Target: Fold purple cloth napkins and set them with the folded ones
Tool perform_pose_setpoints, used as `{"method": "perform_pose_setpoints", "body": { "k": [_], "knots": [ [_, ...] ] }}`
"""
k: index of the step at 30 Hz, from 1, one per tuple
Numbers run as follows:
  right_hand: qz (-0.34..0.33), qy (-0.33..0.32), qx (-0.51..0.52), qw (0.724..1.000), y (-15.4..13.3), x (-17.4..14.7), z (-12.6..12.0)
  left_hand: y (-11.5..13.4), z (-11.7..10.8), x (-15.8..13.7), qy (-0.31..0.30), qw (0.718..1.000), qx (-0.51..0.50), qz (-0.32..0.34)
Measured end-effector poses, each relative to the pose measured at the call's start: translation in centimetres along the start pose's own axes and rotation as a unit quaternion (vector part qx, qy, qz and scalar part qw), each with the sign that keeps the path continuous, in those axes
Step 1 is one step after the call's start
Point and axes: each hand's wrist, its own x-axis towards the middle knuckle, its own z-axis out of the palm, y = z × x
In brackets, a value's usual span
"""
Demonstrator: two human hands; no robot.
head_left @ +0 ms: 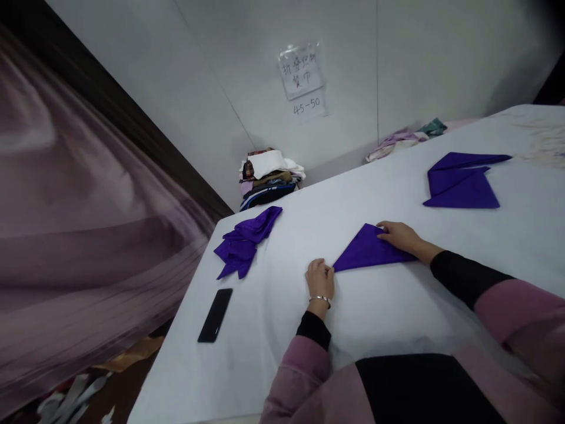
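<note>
A purple cloth napkin [368, 247] lies on the white table in front of me, folded into a triangle whose peak points away. My left hand [320, 280], with a bracelet at the wrist, is closed on the sharp left corner between thumb and fingers. On the right sloping side, my right hand [399, 237] grips the cloth near its upper edge. My right wrist and forearm hide the triangle's right corner.
Another folded purple napkin [461, 182] lies at the far right. A crumpled purple napkin [247, 241] and a black phone [215, 315] are on the left. Beyond the white table [273, 353] stands a cloth pile [269, 179] by the wall; a pink curtain [97, 194] hangs left.
</note>
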Motion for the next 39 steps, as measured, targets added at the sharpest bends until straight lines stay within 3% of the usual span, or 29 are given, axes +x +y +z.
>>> {"method": "perform_pose_setpoints", "body": {
  "k": [5, 9, 13, 17, 22, 27, 33, 39],
  "knots": [
    [-0.002, -0.005, -0.004, 1.000, -0.4, -0.1, -0.2, 0.9, -0.5, 0.5, -0.001, 1.000, 0.012, -0.004],
    [-0.002, -0.008, -0.006, 1.000, -0.8, -0.2, -0.4, 4.1, -0.1, 1.4, -0.017, 0.996, 0.009, 0.090],
    [-0.005, -0.009, -0.010, 1.000, -1.1, -0.3, -0.6, 8.1, 2.3, 3.1, -0.091, 0.974, 0.045, 0.201],
    [-0.012, -0.007, -0.015, 1.000, -1.2, -0.3, -0.7, 10.3, 5.4, 5.5, -0.146, 0.948, 0.117, 0.256],
    [-0.023, 0.005, -0.020, 1.000, -1.1, -0.2, -0.8, 10.0, 7.8, 7.3, -0.202, 0.927, 0.175, 0.262],
    [-0.048, 0.042, -0.028, 0.998, -2.8, -2.1, -1.0, 9.3, 8.7, 7.5, -0.202, 0.922, 0.192, 0.269],
    [-0.247, 0.085, 0.004, 0.965, -6.1, -7.4, 1.1, 8.4, 8.7, 7.6, -0.218, 0.897, 0.220, 0.315],
    [-0.229, 0.077, 0.003, 0.970, -5.2, -9.7, 3.0, 8.4, 8.6, 7.7, -0.198, 0.900, 0.238, 0.307]
  ]
}}
